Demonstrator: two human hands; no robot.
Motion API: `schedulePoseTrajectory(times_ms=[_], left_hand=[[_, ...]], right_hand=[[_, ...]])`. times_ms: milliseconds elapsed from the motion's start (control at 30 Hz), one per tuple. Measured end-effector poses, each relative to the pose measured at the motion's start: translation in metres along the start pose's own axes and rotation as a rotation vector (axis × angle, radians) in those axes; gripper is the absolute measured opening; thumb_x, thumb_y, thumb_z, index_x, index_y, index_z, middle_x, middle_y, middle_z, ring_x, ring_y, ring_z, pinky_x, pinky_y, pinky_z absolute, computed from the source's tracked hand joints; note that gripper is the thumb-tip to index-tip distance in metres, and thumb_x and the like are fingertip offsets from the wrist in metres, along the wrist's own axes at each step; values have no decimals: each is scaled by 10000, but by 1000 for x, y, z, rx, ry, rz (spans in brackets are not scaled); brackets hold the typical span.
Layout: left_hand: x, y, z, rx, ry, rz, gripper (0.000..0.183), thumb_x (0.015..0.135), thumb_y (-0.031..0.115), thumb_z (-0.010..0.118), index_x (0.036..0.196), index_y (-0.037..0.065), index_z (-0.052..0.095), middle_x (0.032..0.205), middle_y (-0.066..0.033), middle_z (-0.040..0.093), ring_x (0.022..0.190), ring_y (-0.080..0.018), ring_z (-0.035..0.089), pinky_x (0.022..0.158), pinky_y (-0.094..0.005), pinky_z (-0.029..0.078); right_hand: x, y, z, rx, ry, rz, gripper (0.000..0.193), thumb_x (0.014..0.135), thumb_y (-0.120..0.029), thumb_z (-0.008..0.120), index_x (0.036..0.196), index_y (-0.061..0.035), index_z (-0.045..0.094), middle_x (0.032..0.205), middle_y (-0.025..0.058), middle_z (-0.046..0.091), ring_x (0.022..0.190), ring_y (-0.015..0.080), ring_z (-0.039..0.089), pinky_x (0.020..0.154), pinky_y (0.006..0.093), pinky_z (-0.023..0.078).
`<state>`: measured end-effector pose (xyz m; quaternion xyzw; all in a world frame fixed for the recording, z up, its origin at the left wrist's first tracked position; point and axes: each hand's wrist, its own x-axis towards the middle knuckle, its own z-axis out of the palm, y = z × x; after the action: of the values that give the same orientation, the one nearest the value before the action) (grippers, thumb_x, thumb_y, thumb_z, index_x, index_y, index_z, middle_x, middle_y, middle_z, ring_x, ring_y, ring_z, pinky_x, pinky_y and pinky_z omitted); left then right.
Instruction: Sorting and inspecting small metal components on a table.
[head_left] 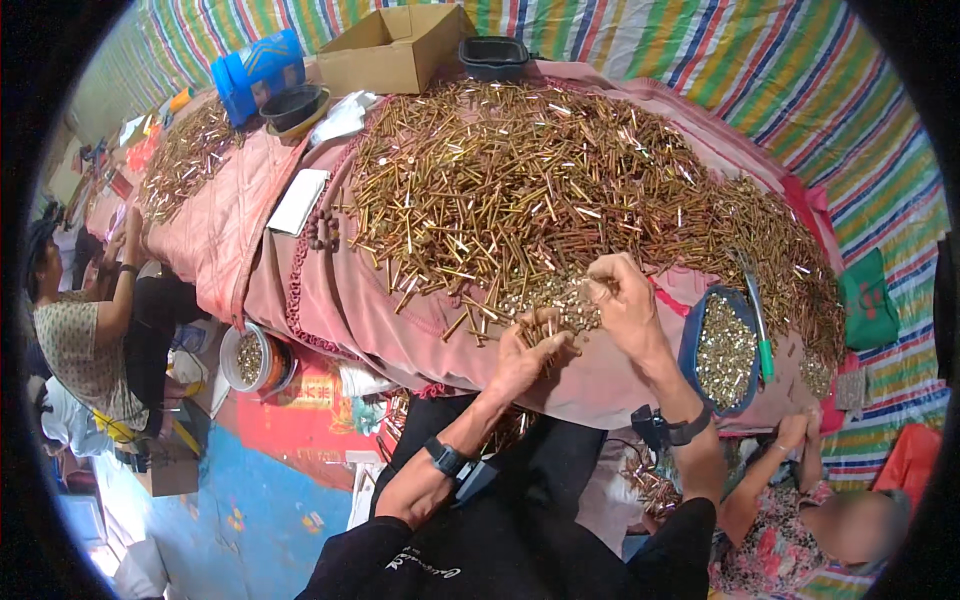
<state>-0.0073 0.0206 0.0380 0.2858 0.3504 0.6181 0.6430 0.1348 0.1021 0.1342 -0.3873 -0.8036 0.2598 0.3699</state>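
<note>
A big heap of long brass-coloured bolts (510,180) covers the pink cloth on the table in front of me. At its near edge lies a small pile of nut-like metal pieces (545,297). My left hand (522,358) is closed around a small bunch of the bolts, their shafts sticking up between thumb and fingers. Just to its right and a little higher, my right hand (628,300) is curled in a pinch at the edge of the small pile. Whatever its fingertips hold is hidden.
On the right stand a blue tray (690,352) of small metal pieces and a green-handled tool (766,355). A cardboard box (370,65), a blue basket (258,75) and a black tub (493,56) sit behind. A white bucket (231,358) is left. Two people work at either side.
</note>
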Motion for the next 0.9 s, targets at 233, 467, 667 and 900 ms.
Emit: schedulePoseTrajectory(times_ms=[233,467,667,900], left_hand=[[3,0,5,-110,152,-73,223,883,57,691,1080,-20,622,892,-55,671,773,-147,664,718,-292,573],[3,-10,5,102,124,109,153,894,81,672,1025,9,641,879,-30,661,757,-106,606,685,-267,519],[4,-47,-3,344,92,382,178,823,82,677,980,20,617,843,-39,635,740,-128,573,661,-295,493],[-2,-30,0,635,99,511,396,755,187,774,1066,42,576,902,-108,627,785,-228,627,702,-339,509]], right_hand=[[-74,32,39,371,101,462,165,912,-152,624,951,5,595,859,79,616,740,136,596,629,291,498],[-68,-8,19,-129,76,311,176,854,-108,671,1011,-33,643,846,93,626,654,172,602,623,303,495],[-51,-32,25,-62,-153,82,359,776,-187,755,1085,-46,641,757,75,587,668,214,603,606,356,480],[-41,-42,29,-211,-307,-115,329,765,-186,749,1009,-52,573,866,147,592,773,366,619,653,449,497]])
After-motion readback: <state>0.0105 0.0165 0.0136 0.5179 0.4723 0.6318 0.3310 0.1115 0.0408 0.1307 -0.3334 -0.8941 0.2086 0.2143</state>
